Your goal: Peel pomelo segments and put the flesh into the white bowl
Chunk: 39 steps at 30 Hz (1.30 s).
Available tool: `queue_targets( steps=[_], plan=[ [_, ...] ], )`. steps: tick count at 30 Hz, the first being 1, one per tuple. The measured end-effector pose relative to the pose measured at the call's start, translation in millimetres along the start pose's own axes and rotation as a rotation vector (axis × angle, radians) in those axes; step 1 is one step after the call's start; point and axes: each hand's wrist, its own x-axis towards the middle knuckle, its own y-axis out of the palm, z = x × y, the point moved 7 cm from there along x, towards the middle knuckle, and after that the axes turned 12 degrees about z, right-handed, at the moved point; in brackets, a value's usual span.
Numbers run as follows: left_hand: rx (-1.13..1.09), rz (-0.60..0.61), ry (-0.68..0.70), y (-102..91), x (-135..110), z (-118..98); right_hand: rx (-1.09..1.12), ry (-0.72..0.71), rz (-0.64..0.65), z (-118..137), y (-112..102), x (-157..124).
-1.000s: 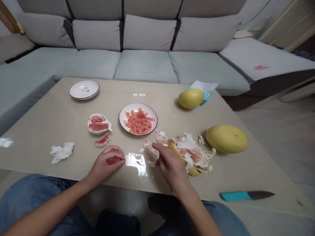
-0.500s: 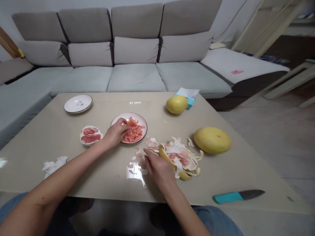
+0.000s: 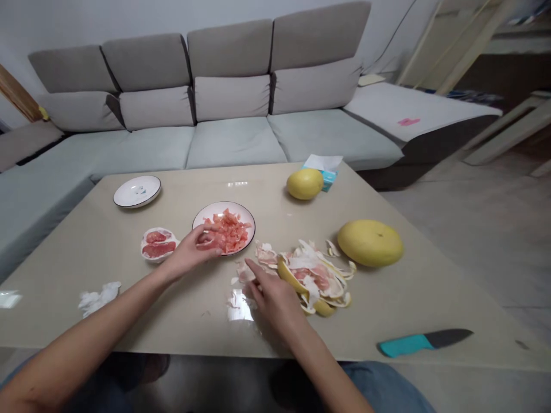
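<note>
My left hand [image 3: 196, 248] hovers at the near left rim of a white plate [image 3: 206, 216], its thumb and fingers apart with nothing visible between them. Torn pink pomelo flesh [image 3: 235, 230] is heaped on that plate. Index finger stretched out, my right hand [image 3: 275, 295] is open beside a pile of yellow pomelo peel [image 3: 321, 272] and white membrane. Thin membrane scraps [image 3: 245, 272] lie by its fingertips. A peeled pomelo piece [image 3: 158, 245] with red flesh in white skin rests on the table, left of the plate.
Two whole yellow pomelos [image 3: 370, 243] stand on the right side of the table, the smaller one [image 3: 305, 184] by a tissue pack [image 3: 325, 167]. A knife [image 3: 424, 342] with a turquoise handle lies near the front edge. Another plate [image 3: 148, 186] and crumpled tissue [image 3: 100, 298] are at left.
My left hand has drawn back from the pomelo flesh toward the plate's near rim, and its fingers have spread. The right hand has barely moved. The camera view has tilted slightly.
</note>
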Motion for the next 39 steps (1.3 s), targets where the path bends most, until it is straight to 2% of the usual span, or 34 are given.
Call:
queue_targets(
  steps=[4,7,10,12,17,20,26,33,39],
  plan=[
    [-0.273,0.123,-0.086,15.9,-40.3,11.0,0.008,-0.082,-0.036,11.0,-4.7,-0.9],
    [-0.344,0.146,-0.123,21.8,-64.2,19.6,0.081,-0.156,-0.087,18.5,-5.2,-1.4],
    [-0.367,0.143,-0.113,26.5,-80.4,27.0,0.209,-0.140,-0.138,20.9,-4.9,-3.3],
    [-0.353,0.160,-0.086,31.4,-86.9,29.8,0.292,-0.147,-0.127,26.2,-3.8,-4.5],
    [-0.322,0.178,-0.056,41.5,-94.0,33.7,0.573,-0.181,0.048,47.5,8.3,-2.8],
    [-0.262,0.162,-0.047,41.9,-96.5,32.7,0.666,-0.200,0.104,58.5,17.1,-3.5],
    [-0.173,0.160,-0.041,42.5,-103.0,32.8,0.751,-0.177,0.098,64.1,23.9,-7.6],
    [-0.275,0.133,-0.004,44.1,-104.3,33.2,0.828,-0.131,0.157,65.7,25.2,-7.5],
    [-0.398,0.145,-0.061,45.0,-103.7,35.7,0.947,-0.057,0.179,60.6,31.9,-8.1]
  ],
)
